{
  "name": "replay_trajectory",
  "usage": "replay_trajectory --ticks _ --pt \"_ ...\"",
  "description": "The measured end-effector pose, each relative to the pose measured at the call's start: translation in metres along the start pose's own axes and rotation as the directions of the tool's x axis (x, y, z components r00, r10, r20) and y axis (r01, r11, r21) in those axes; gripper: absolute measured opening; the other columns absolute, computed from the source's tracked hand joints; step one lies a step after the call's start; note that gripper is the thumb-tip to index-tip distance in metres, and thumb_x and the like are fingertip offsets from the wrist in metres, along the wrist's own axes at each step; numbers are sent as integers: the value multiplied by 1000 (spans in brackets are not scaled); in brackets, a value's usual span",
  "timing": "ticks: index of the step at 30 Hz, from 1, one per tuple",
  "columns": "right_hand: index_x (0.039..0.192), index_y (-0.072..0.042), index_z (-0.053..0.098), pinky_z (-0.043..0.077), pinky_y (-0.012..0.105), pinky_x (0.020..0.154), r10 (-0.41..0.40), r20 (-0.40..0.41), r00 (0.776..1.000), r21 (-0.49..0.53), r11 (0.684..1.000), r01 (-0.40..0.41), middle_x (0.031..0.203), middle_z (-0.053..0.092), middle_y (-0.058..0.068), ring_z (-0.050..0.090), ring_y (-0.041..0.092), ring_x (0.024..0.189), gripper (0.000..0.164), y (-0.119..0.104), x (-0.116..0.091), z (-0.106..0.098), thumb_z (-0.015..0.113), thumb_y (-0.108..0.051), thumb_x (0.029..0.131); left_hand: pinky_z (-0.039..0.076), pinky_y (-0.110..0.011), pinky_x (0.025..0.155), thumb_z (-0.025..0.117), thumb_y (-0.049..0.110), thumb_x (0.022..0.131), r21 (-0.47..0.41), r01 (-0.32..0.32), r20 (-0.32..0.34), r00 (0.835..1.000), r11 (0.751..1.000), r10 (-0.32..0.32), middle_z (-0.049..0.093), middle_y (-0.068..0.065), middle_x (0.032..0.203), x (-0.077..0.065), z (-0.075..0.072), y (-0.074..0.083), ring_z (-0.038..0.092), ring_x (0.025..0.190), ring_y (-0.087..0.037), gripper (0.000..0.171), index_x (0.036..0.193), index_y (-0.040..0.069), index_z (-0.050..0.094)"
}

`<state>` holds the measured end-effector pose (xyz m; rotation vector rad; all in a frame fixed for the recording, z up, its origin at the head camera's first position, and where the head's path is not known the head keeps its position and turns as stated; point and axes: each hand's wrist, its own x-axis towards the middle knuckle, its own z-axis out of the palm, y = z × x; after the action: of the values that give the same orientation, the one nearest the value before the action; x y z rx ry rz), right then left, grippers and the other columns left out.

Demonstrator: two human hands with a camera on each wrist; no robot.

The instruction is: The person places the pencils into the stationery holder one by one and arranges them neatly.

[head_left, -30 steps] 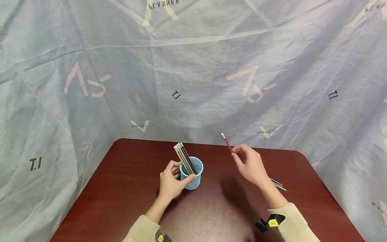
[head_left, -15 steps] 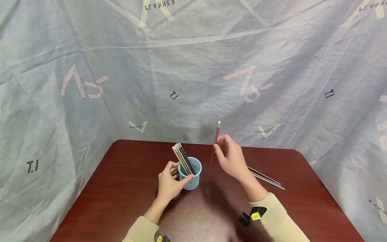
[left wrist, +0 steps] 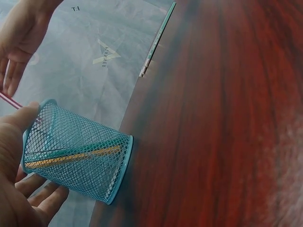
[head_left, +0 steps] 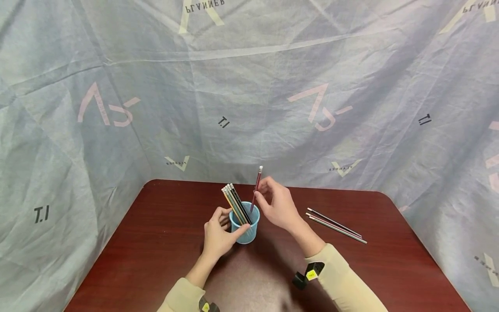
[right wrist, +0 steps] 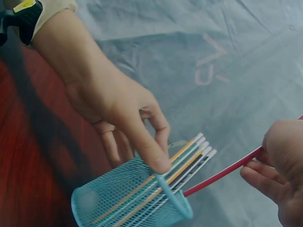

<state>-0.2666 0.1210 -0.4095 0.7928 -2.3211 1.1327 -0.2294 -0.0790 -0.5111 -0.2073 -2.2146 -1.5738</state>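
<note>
At the far left, the tabletop (head_left: 167, 255) runs from its slanting left edge to my left hand (head_left: 220, 234). That hand holds the blue mesh cup (head_left: 247, 236) near its rim, thumb on the near side and fingers round the left. The cup stands upright, and the bunched pencils (head_left: 236, 206) in it lean left, white ends up. The left wrist view shows through the mesh what the head view hides: a yellow and a green pencil slanting down towards the base. The right wrist view shows the white ends close up, side by side.

Next to the bunch, on the cup's right, is the red pencil (head_left: 257, 182), nearly upright. My right hand (head_left: 277, 203) pinches it narrowly between thumb and fingers; its lower end is inside the cup's mouth, its white end up.

Farther right, well apart from the cup, three loose pencils (head_left: 335, 225) lie slantwise; the head view separates them, while the left wrist view sees them nearly edge-on. Tabletop stretches between them and the cup, crossed by my right forearm, and on past them to the right edge. Behind the rounded far corners hangs grey cloth (head_left: 249, 86).
</note>
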Motion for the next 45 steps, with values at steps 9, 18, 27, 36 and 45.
replay_trajectory --ticks 9,18,27,36,45 --pt "103 -9 65 66 33 80 53 109 993 -68 997 -46 94 72 2 73 15 87 9 13 -6 21 73 -9 100 66 -49 92 99 30 76 -8 -8 10 1000 1000 8 77 -16 127 -1 1 -2 78 113 -36 58 113 3 63" --pt "101 -8 66 67 33 77 42 142 989 -90 996 -29 91 73 4 74 17 85 10 15 -5 34 75 -7 97 67 -47 90 99 29 76 -16 -11 6 1000 1000 11 78 -17 125 0 1 -1 78 112 -37 60 114 0 63" --pt "100 -9 68 63 26 74 49 220 974 -169 986 -11 88 74 1 73 13 81 5 17 -3 45 73 -9 99 67 -46 90 99 27 76 -31 -14 6 1000 999 14 78 -17 123 0 1 -2 78 112 -36 60 114 0 63" --pt "97 -4 68 62 26 68 40 258 965 -222 975 19 87 75 5 73 16 78 6 12 -4 51 73 -3 96 67 -46 89 98 27 77 -17 -24 0 1000 1000 24 79 -16 121 -1 1 -3 78 111 -35 59 117 0 65" --pt "98 -4 69 65 32 72 101 284 953 -285 958 -16 92 76 9 74 19 81 7 5 -3 53 76 -7 98 67 -47 90 97 22 77 -12 -8 4 1000 1000 8 79 -17 123 0 0 -2 78 112 -35 57 118 0 65"
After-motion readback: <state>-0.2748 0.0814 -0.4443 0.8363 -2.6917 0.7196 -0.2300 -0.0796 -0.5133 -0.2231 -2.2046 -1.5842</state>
